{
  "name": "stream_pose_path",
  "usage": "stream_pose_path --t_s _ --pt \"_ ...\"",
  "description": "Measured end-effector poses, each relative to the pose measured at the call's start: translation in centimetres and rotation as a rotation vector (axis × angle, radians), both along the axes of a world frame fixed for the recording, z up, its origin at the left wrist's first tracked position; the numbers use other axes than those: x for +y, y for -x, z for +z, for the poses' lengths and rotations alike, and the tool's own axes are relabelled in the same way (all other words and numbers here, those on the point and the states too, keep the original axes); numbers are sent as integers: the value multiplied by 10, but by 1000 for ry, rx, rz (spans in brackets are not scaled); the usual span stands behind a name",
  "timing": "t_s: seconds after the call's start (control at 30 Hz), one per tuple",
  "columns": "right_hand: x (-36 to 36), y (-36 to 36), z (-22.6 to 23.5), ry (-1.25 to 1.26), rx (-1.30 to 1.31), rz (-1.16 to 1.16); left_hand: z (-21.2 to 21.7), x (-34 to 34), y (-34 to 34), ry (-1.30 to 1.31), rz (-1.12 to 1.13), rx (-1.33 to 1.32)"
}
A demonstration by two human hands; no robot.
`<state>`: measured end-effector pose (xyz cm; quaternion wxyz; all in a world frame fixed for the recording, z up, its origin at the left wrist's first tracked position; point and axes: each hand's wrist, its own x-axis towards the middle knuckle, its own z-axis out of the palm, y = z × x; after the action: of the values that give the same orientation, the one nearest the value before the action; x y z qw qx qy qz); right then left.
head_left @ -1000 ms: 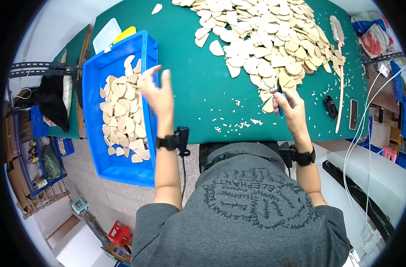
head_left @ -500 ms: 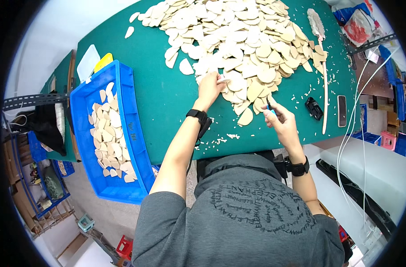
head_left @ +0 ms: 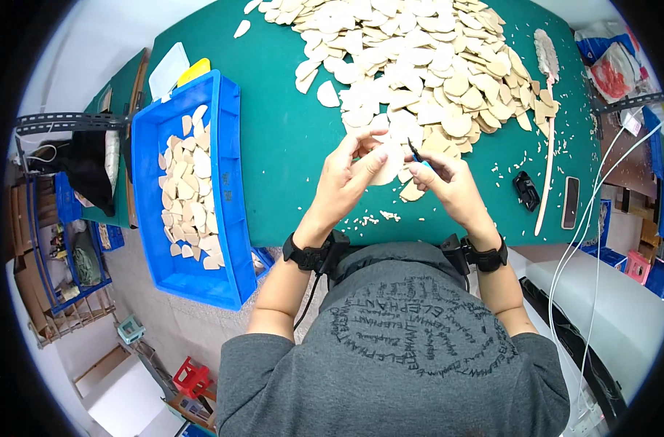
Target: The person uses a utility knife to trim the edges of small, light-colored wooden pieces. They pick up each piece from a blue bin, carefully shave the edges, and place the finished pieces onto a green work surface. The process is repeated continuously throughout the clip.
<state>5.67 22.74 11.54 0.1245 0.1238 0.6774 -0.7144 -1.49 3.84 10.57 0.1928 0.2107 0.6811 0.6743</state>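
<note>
I saw the pale pile (head_left: 448, 58) beyond both hands, the blue bin (head_left: 228, 175) to their left. The left hand (head_left: 344, 178) pinched 1 rounded piece (head_left: 391, 167) between the hands; the right hand (head_left: 452, 186) gripped a blue-handled tool (head_left: 423, 164), dark tip near it. I judged small, light strokes best, tip angled away from the left thumb.

Bright light, probably from overhead, washes the pale pieces (head_left: 408, 73) toward white; straight edges bend near the rim.
</note>
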Motion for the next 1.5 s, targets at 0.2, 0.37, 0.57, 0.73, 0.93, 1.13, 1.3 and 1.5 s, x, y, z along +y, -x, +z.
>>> stream_pose_path --t_s 0.2,0.37,0.57,0.73,0.93,1.13,1.3,1.5 --pt "-5 2 11 -30 29 28 11 -1 -4 71 97 141" --pt "-6 2 8 -66 60 15 13 -3 -2 136 102 245" --pt "-8 2 10 -124 71 26 16 -5 -4 154 101 293" --pt "-7 1 9 -164 114 25 16 -7 -4 157 98 328" --pt "-7 1 11 -184 126 33 18 -8 -7 169 104 364" --pt "-7 0 10 -166 141 39 16 -10 -9 174 96 338" --pt "-11 0 6 -159 149 55 17 -14 -13 104 122 207" --pt "-15 3 4 -40 86 -8 16 -42 -16 128 329 151"
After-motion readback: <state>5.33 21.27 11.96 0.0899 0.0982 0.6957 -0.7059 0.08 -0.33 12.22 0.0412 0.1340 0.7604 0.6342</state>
